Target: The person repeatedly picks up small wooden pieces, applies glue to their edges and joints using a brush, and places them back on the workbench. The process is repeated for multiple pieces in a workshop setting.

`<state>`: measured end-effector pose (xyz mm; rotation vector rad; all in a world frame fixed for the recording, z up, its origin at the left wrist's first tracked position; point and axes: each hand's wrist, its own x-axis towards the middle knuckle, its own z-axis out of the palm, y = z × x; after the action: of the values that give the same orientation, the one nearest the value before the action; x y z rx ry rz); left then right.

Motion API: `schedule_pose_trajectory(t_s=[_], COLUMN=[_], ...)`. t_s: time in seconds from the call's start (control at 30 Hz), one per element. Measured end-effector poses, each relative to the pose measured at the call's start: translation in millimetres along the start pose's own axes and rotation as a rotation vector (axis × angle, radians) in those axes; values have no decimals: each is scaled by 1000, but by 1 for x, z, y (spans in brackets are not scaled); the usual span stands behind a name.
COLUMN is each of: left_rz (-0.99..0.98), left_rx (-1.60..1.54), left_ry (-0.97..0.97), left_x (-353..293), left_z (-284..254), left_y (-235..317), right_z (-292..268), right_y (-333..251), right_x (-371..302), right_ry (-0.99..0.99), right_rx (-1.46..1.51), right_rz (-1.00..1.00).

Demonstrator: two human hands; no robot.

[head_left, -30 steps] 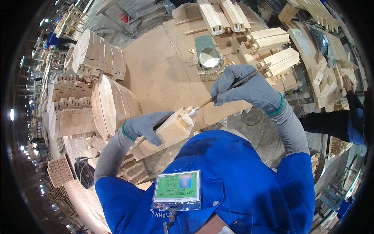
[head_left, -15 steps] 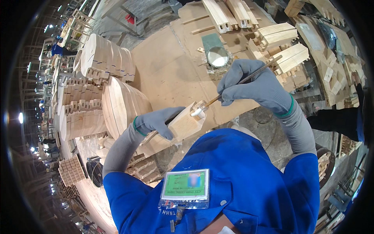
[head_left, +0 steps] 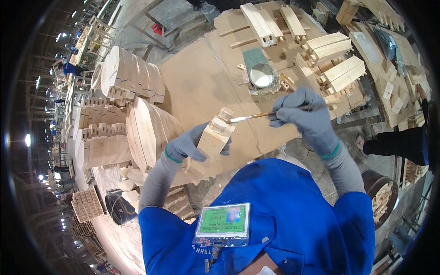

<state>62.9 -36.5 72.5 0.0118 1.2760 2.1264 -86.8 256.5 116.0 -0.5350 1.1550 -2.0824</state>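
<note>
My left hand, in a grey glove, grips a pale wooden piece with tenons at its upper end. In my gloved right hand is a thin-handled brush, held between thumb and fingers. The brush's white-coated tip touches or nearly touches the side of the tenons; which of the two I cannot tell. Beyond my right hand, a container of white glue-like liquid sits on the cardboard, with a green flat piece at its far side.
Cardboard covers the work surface. Curved wooden panels stand stacked at the left. Mortised wooden bars lie at the far side, and more tenoned bars at the right. A person's dark-clothed arm or leg shows at the right edge.
The wooden piece has been tilted more upright, its tenoned end now pointing up. My right hand and the brush have moved right and nearer me, the brush now lying flatter.
</note>
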Motion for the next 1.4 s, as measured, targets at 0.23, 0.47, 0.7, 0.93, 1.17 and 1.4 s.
schedule_pose_trajectory(t_s=[0.23,0.47,0.7,0.93,1.17,1.4], left_rz=[290,310,352,350,485,509], left_rx=[-141,-6,240,297,465,454], left_ry=[74,261,559,426,304,296], left_x=[25,23,26,8,-2,-4], left_z=[7,9,20,40,43,48], left_y=[-7,-4,-4,3,-2,-4], right_z=[29,27,43,37,45,36], right_y=[59,48,29,20,15,12], right_x=[-7,-17,-30,-24,-22,-18], right_ry=[51,19,-25,86,48,38], right_rx=[-14,-68,-427,249,235,211], right_rz=[-326,-360,-524,-31,57,11])
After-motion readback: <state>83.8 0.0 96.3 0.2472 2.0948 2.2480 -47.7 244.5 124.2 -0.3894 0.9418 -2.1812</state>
